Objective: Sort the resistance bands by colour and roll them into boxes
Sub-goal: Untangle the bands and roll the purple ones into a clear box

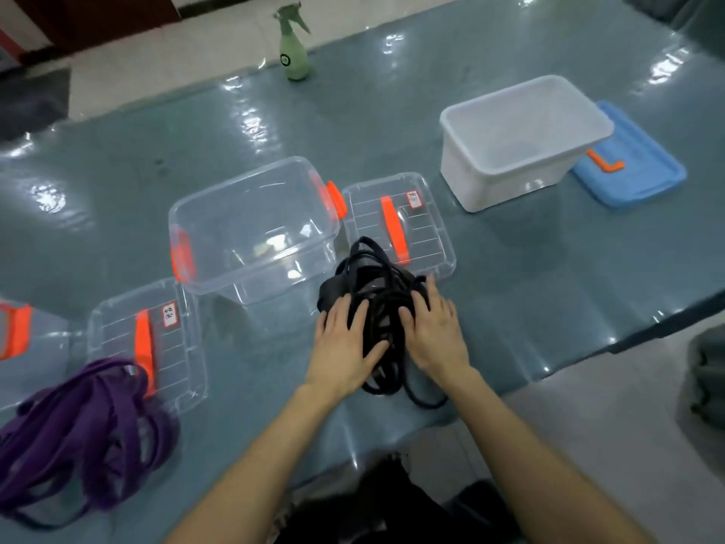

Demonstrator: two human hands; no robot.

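Observation:
A tangled heap of black resistance bands [376,284] lies near the table's front edge. My left hand [345,343] presses on its left side and my right hand [433,331] on its right side, fingers spread over the bands. Just behind the heap stands an empty clear box with orange latches [251,229]. Its clear lid with an orange handle [398,225] lies to the right, with the black bands partly over its near corner. A pile of purple bands [82,429] lies at the front left, overlapping a second clear lid [149,343].
A white tub [521,143] stands at the back right beside a blue lid [635,159]. A green spray bottle [292,45] stands at the far table edge. Part of another clear box with an orange latch [13,331] shows at the left edge.

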